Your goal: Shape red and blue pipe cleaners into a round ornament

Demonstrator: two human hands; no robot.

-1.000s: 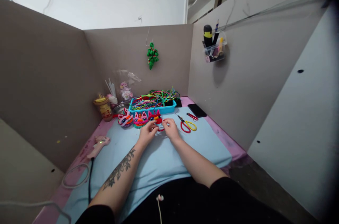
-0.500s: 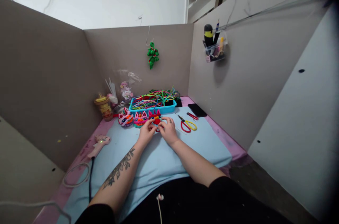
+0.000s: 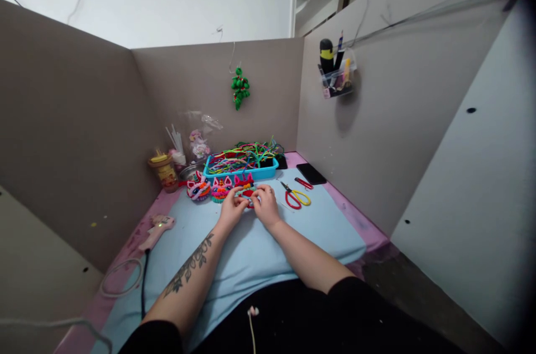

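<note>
My left hand and my right hand meet over the middle of the blue cloth. Between their fingertips is a small red chenille-stem piece with some pale teal at its edge; the fingers hide much of it. Both hands pinch it from either side. Just beyond them stand colourful chenille animal heads: one pink and white at left, one pink and orange, and one red and pink partly behind my fingers.
A blue tray of loose chenille stems stands behind. Red-and-yellow scissors, a red-handled tool and a phone lie right. A pink glue gun with its cord lies left, near a cup. Grey partitions enclose the table.
My right fingers have shifted slightly left and closer together over the red piece. The left hand keeps its pinch. The view has moved a little.
</note>
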